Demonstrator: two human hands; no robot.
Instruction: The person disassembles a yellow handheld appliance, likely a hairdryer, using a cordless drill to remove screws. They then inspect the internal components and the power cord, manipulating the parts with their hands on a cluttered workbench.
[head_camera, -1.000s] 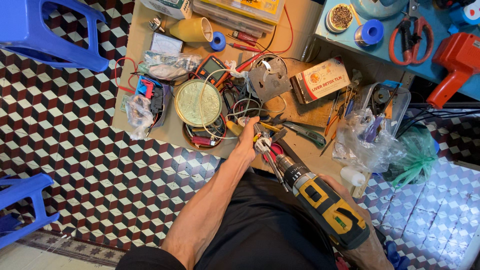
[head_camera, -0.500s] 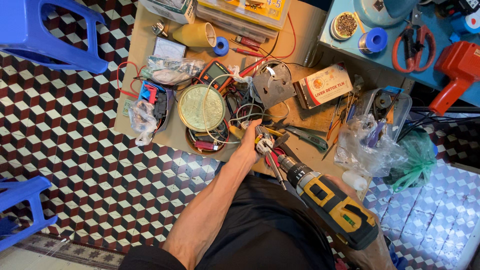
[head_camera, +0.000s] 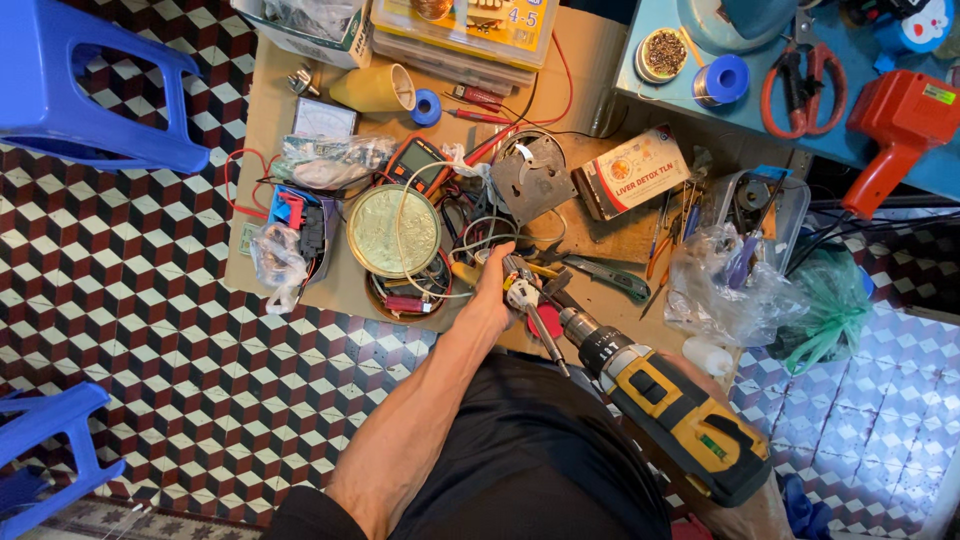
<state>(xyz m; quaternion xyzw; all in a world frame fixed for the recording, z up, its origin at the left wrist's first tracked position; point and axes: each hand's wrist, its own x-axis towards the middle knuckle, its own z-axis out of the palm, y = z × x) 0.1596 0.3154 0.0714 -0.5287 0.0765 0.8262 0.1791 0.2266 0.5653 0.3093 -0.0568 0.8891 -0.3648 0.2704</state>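
1. We've got the left hand (head_camera: 492, 296) at mid-frame, fingers closed on a small white plug part (head_camera: 522, 295), pinning it at the counter (head_camera: 300, 290) edge so it can't spin.
2. The right hand is hidden under the yellow cordless drill (head_camera: 668, 410), can't tell its grip; the bit angles up-left, tip just beside those fingers.

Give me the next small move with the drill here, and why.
Probably ease the yellow cordless drill forward so its bit seats squarely on the small white part pinched in the left hand. The bit tip sits right beside that part, and loose wires crowd the workbench.
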